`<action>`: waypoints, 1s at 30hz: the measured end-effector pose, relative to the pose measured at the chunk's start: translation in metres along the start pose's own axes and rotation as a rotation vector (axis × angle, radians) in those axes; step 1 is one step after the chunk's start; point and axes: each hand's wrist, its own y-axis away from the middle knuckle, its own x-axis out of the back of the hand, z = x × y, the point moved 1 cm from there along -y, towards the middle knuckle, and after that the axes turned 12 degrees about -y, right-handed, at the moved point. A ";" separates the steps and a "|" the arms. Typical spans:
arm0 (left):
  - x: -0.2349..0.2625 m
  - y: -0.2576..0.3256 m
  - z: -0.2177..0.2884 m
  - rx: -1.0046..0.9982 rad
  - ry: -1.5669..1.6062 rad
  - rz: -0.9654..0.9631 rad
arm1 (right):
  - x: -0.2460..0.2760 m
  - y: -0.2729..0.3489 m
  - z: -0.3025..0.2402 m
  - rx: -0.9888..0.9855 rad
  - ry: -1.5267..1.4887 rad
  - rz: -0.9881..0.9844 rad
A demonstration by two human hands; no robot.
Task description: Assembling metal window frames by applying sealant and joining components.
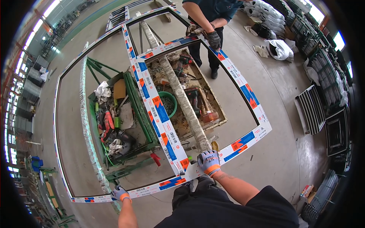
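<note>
Window frame [243, 91] in both gloved grips

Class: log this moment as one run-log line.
left hand: grips large frame | right hand: grips small frame | co-worker's hand: far corner

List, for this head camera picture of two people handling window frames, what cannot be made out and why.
- Right hand: its fingertips curl over the smaller frame, hiding the grip.
- Left hand: its palm is hidden behind the larger frame.
- Co-worker's gloved hand: everything above the co-worker's chest is cut off by the top edge.
- Green bowl: contents too small to tell.
- Tool tray: partly hidden by the wrapped bar.
</note>
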 end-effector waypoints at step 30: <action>-0.008 -0.001 -0.007 0.000 -0.020 0.082 | 0.083 -0.026 0.110 -0.311 0.146 0.145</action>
